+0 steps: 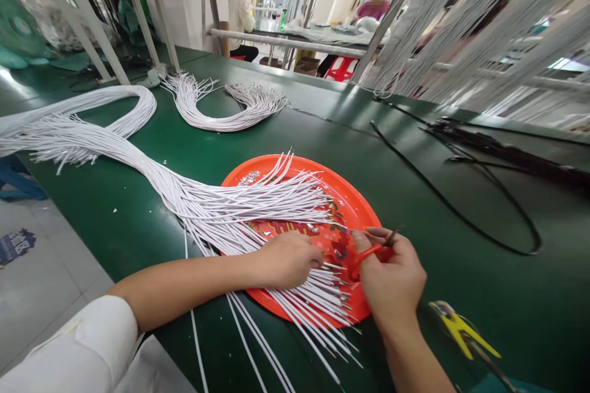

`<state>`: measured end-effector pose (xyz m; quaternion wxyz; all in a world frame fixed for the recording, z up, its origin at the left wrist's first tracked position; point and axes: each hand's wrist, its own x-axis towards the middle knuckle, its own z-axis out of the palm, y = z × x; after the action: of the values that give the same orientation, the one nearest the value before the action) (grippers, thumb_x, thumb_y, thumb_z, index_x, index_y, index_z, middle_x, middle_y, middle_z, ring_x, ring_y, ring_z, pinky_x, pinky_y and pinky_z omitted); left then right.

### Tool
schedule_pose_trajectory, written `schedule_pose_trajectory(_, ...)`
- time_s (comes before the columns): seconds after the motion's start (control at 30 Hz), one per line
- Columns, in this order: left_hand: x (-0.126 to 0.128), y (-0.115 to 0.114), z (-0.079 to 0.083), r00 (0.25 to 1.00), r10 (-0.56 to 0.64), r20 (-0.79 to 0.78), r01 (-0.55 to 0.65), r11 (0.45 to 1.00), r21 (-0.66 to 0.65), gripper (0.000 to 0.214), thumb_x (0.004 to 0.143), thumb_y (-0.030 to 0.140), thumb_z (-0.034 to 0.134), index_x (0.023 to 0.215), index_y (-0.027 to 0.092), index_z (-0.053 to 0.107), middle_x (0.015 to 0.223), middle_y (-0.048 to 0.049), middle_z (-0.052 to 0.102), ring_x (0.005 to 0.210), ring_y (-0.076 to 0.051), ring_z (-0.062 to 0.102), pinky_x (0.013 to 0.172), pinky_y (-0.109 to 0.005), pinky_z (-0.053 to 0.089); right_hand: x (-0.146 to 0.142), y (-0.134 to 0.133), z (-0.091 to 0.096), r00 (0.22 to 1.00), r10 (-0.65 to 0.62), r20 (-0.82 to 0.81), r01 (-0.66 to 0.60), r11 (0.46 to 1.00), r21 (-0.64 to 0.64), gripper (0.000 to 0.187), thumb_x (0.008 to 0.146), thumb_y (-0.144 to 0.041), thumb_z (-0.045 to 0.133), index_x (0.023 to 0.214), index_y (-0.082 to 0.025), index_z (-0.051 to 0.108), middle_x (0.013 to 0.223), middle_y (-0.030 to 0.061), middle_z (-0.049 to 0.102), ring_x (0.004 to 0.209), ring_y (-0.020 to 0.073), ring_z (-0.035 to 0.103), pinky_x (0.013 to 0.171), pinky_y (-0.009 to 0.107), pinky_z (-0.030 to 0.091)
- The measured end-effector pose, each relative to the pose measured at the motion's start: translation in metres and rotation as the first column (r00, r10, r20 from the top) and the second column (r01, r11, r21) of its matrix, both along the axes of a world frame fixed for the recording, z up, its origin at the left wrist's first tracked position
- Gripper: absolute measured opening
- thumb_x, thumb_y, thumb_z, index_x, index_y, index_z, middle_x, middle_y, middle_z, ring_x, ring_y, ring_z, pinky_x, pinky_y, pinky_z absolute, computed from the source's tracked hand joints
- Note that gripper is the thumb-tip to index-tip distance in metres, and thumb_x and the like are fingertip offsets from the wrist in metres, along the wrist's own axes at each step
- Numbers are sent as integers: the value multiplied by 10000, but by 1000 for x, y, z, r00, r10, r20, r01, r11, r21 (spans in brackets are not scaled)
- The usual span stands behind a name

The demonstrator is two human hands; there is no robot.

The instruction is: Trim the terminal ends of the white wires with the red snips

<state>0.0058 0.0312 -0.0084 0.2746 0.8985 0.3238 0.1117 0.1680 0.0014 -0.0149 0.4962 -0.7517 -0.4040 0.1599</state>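
A thick bundle of thin white cables (198,196) lies across the table, its loose ends fanned over a round red tray (364,206) with a printed pattern. My left hand (290,260) is closed over cables at the near side of the tray, fingers curled; exactly which strands they pinch is hidden. Red-handled scissors (366,256) with a dark tip sit in my right hand (391,273), which is closed at the tray's right rim. Thumb and fingers of that hand are close to the cable ends. Small silvery scraps (249,178) lie in the tray.
More white cable bundles (225,123) rest on the green table (322,129) further back. Yellow-handled pliers (461,328) lie at the right, below black cables (507,147). White strands (428,31) hang from a frame. Two people sit beyond the table.
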Motion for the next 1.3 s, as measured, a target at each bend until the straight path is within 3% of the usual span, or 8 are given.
schedule_pose_trajectory(0.17,-5,2,13,997,68,37,-71,995,74,224,876,207,416,932,154,626,889,-71,629,874,-183,561,779,-288,433,2,1,-7,999,23,-49,-20,999,47,372,656,-467,651,866,-167,582,761,39,621,679,184,592,648,320,463)
schedule_pose_trajectory(0.33,-1,20,25,983,70,-168,-21,961,274,214,865,180,409,891,98,604,887,-128,604,851,-228,542,767,-350,440,4,2,-10,997,32,-70,-29,999,45,366,657,-466,656,870,-176,586,772,37,629,691,188,596,655,321,460)
schedule_pose_trajectory(0.4,5,32,22,970,83,-227,-2,941,338,199,852,168,424,898,74,593,882,-150,595,846,-240,539,757,-361,443,4,2,-10,997,34,-71,-31,999,33,369,658,-468,652,874,-176,589,762,35,626,687,187,592,647,318,458)
schedule_pose_trajectory(0.57,17,55,8,963,151,-224,-74,945,318,187,816,77,425,872,73,603,885,-159,604,827,-245,567,718,-361,458,1,1,-4,997,33,-75,-32,999,21,372,637,-473,654,852,-176,590,736,32,624,673,185,586,619,298,453)
schedule_pose_trajectory(0.8,8,51,26,960,281,-4,-269,924,272,190,857,257,476,905,147,623,885,-59,650,844,-176,581,753,-282,453,-1,3,2,991,54,-122,-51,998,22,369,623,-479,647,823,-177,578,715,35,625,623,180,582,575,285,459)
schedule_pose_trajectory(0.9,6,39,32,891,321,319,-354,934,47,184,848,239,492,912,165,647,868,-30,675,790,-139,593,744,-245,445,0,4,1,992,56,-116,-53,998,26,370,615,-488,647,807,-178,584,703,35,627,638,186,585,603,291,463)
schedule_pose_trajectory(1.03,6,25,25,821,331,465,-309,943,-125,216,850,254,484,860,154,675,781,-38,670,729,-132,593,690,-234,447,0,4,0,986,59,-155,-54,998,36,374,599,-494,646,790,-179,584,689,27,628,620,176,579,581,278,460)
schedule_pose_trajectory(1.3,7,15,10,766,327,554,-334,938,-92,138,808,219,553,795,158,677,744,-38,664,704,-133,580,688,-244,445,-4,3,6,917,169,-360,-125,982,144,382,545,-427,732,789,-176,579,698,24,640,640,170,604,608,287,493)
